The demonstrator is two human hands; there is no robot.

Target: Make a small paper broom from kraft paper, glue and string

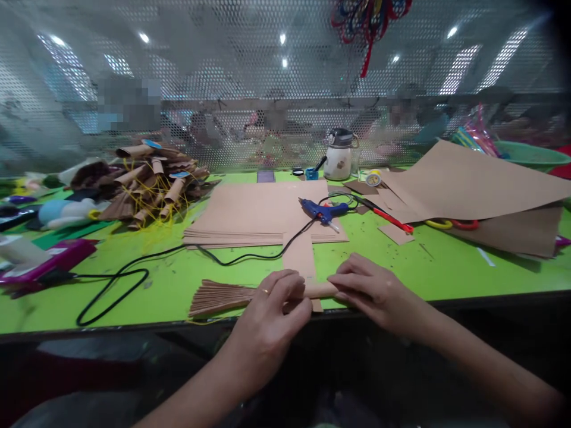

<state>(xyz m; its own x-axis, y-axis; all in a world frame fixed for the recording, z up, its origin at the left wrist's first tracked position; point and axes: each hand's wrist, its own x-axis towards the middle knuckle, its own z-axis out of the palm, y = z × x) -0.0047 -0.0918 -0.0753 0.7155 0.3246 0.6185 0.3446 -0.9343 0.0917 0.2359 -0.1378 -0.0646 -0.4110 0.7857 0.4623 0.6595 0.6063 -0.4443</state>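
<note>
Head, left hand, right hand (holding roll)

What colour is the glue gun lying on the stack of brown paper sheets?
Blue. The plastic pistol-shaped glue gun shows best in the head view.

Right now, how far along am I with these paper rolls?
A pile of rolled pieces lies back left, seemingly done. Your left hand and right hand hold a paper strip against one fringed roll. A stack of sheets under the glue gun looks unused.
</note>
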